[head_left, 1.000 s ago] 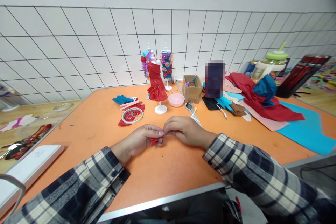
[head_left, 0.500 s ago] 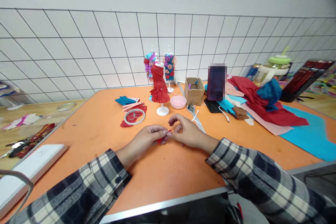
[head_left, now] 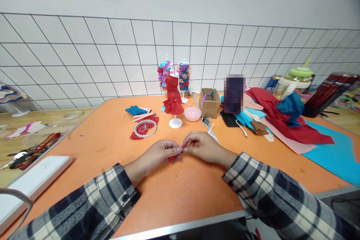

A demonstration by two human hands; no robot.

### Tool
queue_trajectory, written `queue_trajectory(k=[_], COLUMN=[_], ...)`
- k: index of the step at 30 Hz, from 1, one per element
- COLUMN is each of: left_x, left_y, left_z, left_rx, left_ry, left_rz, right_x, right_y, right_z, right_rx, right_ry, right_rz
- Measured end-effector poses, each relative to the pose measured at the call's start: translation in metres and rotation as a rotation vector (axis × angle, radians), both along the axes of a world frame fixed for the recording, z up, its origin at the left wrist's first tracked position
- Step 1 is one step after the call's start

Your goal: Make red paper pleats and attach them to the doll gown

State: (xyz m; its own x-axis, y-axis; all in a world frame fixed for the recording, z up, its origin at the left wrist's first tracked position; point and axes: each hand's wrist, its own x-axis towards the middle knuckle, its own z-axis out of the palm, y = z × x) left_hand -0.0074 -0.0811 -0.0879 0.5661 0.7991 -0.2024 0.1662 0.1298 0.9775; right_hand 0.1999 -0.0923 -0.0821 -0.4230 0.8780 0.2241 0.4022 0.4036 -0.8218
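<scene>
Between my hands, low over the orange table, is a small piece of red crepe paper (head_left: pixel 172 158). My left hand (head_left: pixel 161 152) pinches it between thumb and fingers. The fingertips of my right hand (head_left: pixel 200 145) are closed on its other end, close against the left thumb; much of the piece is hidden by the fingers. Just beyond stands a small white mannequin in a red crumpled-paper dress (head_left: pixel 173 95). To its left, scissors (head_left: pixel 145 126) lie inside a white ring (head_left: pixel 135 132) on red paper scraps.
Right of the mannequin are a pink bowl (head_left: pixel 192 114), a cardboard box (head_left: pixel 210 103) and a phone (head_left: pixel 234 93) propped upright. Coloured paper sheets (head_left: pixel 298 125), a lidded jug (head_left: pixel 294 82) and a dark red flask (head_left: pixel 326 93) fill the right. A white power bank (head_left: pixel 42 180) lies left.
My right hand's raised fingers have come down and closed on the red paper beside my left thumb. The whole view has shifted slightly, with things sitting lower in it.
</scene>
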Motion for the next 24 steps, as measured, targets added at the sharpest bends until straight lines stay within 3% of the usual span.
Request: queue_trajectory(k=[5,11,19,24], left_x=[0.0002,-0.0001,-0.0008,0.0021], left_y=[-0.0025,-0.0045,-0.0018,-0.0033], left_z=[0.0043,0.0063,0.0024,0.0039], left_rx=[-0.071,-0.17,-0.148,-0.137], left_ry=[-0.047,-0.156,-0.129,-0.127], left_rz=[-0.029,0.005,-0.009,0.077], right_x=[0.0,-0.0025,-0.0066,0.0001], right_y=[-0.0027,-0.0065,-0.004,0.0018], right_z=[0.002,0.0038,0.0052,0.0002], right_rx=[0.019,-0.207,-0.062,0.01], right_ry=[0.014,0.173,0.052,-0.071], right_rz=[-0.01,0.025,-0.04,-0.082])
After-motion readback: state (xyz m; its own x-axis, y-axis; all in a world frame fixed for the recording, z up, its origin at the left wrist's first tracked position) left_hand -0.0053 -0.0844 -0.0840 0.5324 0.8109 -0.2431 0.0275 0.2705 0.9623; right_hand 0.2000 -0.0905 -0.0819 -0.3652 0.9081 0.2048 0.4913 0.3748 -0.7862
